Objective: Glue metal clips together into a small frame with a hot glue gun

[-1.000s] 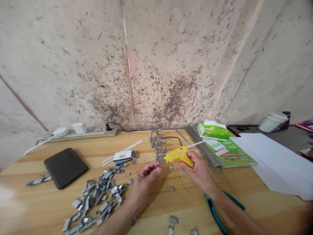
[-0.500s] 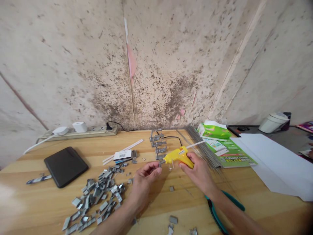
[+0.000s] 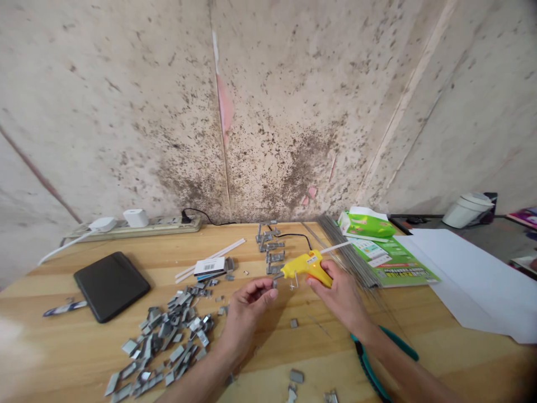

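My right hand [image 3: 340, 296] grips a yellow glue gun [image 3: 307, 266] with a white glue stick [image 3: 335, 247] poking out of its back. The nozzle points left at a small grey metal piece [image 3: 274, 282] pinched in the fingers of my left hand [image 3: 248, 309]. Both hands hover just above the wooden table [image 3: 92, 358] near its middle. A row of joined grey metal pieces [image 3: 271, 246] lies just behind the gun.
A heap of several loose grey metal pieces [image 3: 168, 341] lies left of my left hand. A black tablet [image 3: 111, 285] and power strip [image 3: 134, 228] sit far left. Thin wire rods [image 3: 346, 254], green packaging [image 3: 377, 246], white paper [image 3: 470, 280] and teal-handled pliers [image 3: 373, 364] lie right.
Almost nothing has moved; both hands keep the gun's nozzle against the small metal piece, and the view has shifted very slightly.
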A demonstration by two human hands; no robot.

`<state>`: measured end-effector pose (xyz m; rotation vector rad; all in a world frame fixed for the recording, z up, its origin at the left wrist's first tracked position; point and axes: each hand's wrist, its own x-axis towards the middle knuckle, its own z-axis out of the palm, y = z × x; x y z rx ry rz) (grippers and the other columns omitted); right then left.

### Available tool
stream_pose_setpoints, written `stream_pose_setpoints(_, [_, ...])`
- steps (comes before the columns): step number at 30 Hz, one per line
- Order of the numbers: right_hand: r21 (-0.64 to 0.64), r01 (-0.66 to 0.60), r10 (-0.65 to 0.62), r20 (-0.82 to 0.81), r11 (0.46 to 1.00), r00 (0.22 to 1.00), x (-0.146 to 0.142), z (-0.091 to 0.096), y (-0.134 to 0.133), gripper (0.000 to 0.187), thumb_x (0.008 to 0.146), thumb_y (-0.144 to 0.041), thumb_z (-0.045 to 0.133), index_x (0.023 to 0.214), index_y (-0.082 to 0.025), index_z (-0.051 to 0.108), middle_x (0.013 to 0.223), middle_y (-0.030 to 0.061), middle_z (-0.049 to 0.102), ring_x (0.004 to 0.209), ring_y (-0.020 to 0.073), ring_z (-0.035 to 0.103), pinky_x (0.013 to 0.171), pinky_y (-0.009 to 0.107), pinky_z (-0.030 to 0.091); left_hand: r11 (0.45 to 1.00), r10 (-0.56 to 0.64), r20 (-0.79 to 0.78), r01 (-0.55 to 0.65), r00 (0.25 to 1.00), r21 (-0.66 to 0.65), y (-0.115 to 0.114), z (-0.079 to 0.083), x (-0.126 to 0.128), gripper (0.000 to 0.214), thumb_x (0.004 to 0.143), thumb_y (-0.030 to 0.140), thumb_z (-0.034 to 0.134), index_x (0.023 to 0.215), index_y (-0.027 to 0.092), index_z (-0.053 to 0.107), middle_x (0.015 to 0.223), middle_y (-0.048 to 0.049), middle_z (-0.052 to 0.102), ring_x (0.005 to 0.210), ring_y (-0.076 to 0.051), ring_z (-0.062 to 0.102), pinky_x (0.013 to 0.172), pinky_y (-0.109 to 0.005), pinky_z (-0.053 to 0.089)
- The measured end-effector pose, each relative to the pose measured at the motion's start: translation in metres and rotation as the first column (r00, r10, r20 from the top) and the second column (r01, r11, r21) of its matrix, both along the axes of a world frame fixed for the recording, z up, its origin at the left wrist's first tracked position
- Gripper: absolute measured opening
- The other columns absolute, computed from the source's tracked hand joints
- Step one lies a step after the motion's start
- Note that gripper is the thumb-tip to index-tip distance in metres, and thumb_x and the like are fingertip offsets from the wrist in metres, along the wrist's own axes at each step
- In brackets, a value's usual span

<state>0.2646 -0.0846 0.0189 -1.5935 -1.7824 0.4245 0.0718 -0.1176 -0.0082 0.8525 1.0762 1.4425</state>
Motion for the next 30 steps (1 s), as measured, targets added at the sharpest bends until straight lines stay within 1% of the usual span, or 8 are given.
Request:
stream_pose_setpoints(4, [0.013, 0.019, -0.019, -0.009, 1.0, 1.0, 0.0012, 0.0026, 0.0002, 0.023, 0.072, -0.036, 0.056, 0.09, -0.02, 0.054, 0.085, 0.0057, 0.068, 0.077, 0.0229, 0.064, 0.07, 0.033, 0.045, 1.0, 0.002, 0.005, -0.002, 1.0, -0.005, 0.0015, -0.0014, 0.0, 0.028, 0.055, 0.028, 0.081, 0.078, 0.015, 0.071, 0.078, -0.0043, 0.068, 0.07, -0.014, 0.057, 0.066, -0.024, 0.043])
stream_pose_setpoints(7, [0.056, -0.001, 0.001, -0.001, 0.998, 1.0, 0.0007, 0.003, -0.0005, 0.022, 0.072, -0.036, 0.056, 0.088, -0.021, 0.055, 0.083, 0.0052, 0.068, 0.074, 0.0225, 0.064, 0.067, 0.031, 0.045, 1.0, 0.029, -0.005, -0.029, 1.0, -0.003, 0.0023, -0.0011, -0.0003, 0.028, 0.054, 0.028, 0.081, 0.077, 0.015, 0.071, 0.075, -0.0036, 0.067, 0.068, -0.014, 0.056, 0.065, -0.023, 0.043])
stream_pose_setpoints(10, [0.074, 0.019, -0.022, 0.041, 0.997, 0.999, 0.0016, 0.0028, 0.0, 0.023, 0.072, -0.037, 0.056, 0.087, -0.02, 0.055, 0.081, 0.0051, 0.068, 0.072, 0.0229, 0.064, 0.065, 0.032, 0.045, 0.999, 0.048, -0.015, -0.048, 0.999, -0.004, 0.0024, -0.0002, -0.0005, 0.029, 0.053, 0.028, 0.082, 0.076, 0.015, 0.071, 0.074, -0.0037, 0.067, 0.067, -0.014, 0.057, 0.064, -0.023, 0.044])
stream_pose_setpoints(15, [0.116, 0.039, -0.047, 0.067, 0.992, 0.997, 0.0057, 0.0033, 0.0024, 0.025, 0.073, -0.038, 0.055, 0.09, -0.02, 0.055, 0.087, 0.0064, 0.068, 0.078, 0.0241, 0.064, 0.067, 0.033, 0.045, 0.999, 0.042, -0.033, -0.042, 0.999, 0.002, 0.0021, 0.001, -0.0003, 0.028, 0.052, 0.029, 0.082, 0.075, 0.016, 0.072, 0.074, -0.0037, 0.068, 0.067, -0.014, 0.057, 0.064, -0.023, 0.044])
stream_pose_setpoints(20, [0.126, 0.041, -0.053, 0.09, 0.991, 0.995, 0.0055, 0.0031, 0.0003, 0.026, 0.073, -0.038, 0.055, 0.092, -0.02, 0.055, 0.086, 0.0065, 0.068, 0.078, 0.025, 0.064, 0.067, 0.033, 0.045, 0.999, 0.046, -0.053, -0.046, 0.998, 0.016, 0.0014, 0.0007, 0.0001, 0.028, 0.053, 0.03, 0.081, 0.076, 0.015, 0.072, 0.075, -0.0049, 0.069, 0.066, -0.015, 0.058, 0.063, -0.024, 0.045])
stream_pose_setpoints(25, [0.154, 0.051, -0.071, 0.126, 0.987, 0.99, 0.0064, 0.0045, -0.0004, 0.025, 0.074, -0.037, 0.056, 0.092, -0.02, 0.055, 0.09, 0.0073, 0.068, 0.078, 0.0253, 0.064, 0.066, 0.033, 0.045, 0.999, 0.031, -0.075, -0.028, 0.997, 0.041, 0.0018, -0.0025, -0.0005, 0.026, 0.055, 0.029, 0.08, 0.076, 0.016, 0.072, 0.075, -0.0041, 0.068, 0.067, -0.015, 0.057, 0.063, -0.023, 0.044])
stream_pose_setpoints(30, [0.191, 0.041, -0.064, 0.112, 0.981, 0.992, 0.0072, 0.0081, -0.0006, 0.025, 0.073, -0.037, 0.056, 0.091, -0.02, 0.055, 0.088, 0.0069, 0.068, 0.078, 0.0244, 0.064, 0.067, 0.033, 0.045, 0.999, 0.019, -0.094, -0.015, 0.995, 0.049, 0.0027, -0.0056, -0.0019, 0.025, 0.057, 0.029, 0.079, 0.078, 0.016, 0.072, 0.074, -0.0041, 0.068, 0.067, -0.015, 0.056, 0.064, -0.024, 0.044])
